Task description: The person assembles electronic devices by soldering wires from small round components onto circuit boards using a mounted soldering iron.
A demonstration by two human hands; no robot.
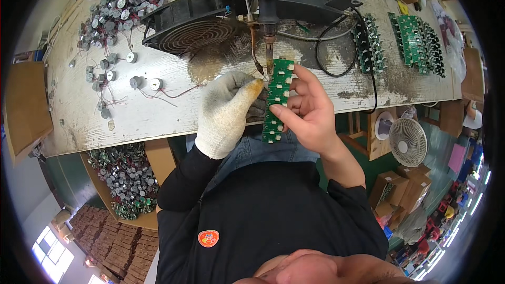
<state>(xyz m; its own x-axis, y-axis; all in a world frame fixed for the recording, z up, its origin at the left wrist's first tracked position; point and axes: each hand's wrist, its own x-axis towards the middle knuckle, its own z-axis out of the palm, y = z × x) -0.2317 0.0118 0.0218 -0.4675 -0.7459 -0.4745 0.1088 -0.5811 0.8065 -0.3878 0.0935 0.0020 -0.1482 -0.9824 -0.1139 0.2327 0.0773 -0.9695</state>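
My right hand (314,113), bare, grips a long strip of green circuit boards (277,94) with small pale connectors along it. The thumb lies across the strip and the fingers are along its right edge. My left hand (223,113) wears a whitish knit glove, stained orange at the thumb tip. Its thumb and fingers are pinched together beside the strip's upper left edge; anything between them is hidden. Just above both hands, the tip of a mounted soldering iron (269,47) points down at the strip's top end. A thin bent metal tube (255,47) runs down beside the iron.
A black fan (194,29) stands left of the iron. Small round motors (121,8) with wires are heaped at the far left. More green boards (413,42) lie at right, past a black cable (320,52). A carton of wired parts (123,179) sits below the table's left edge.
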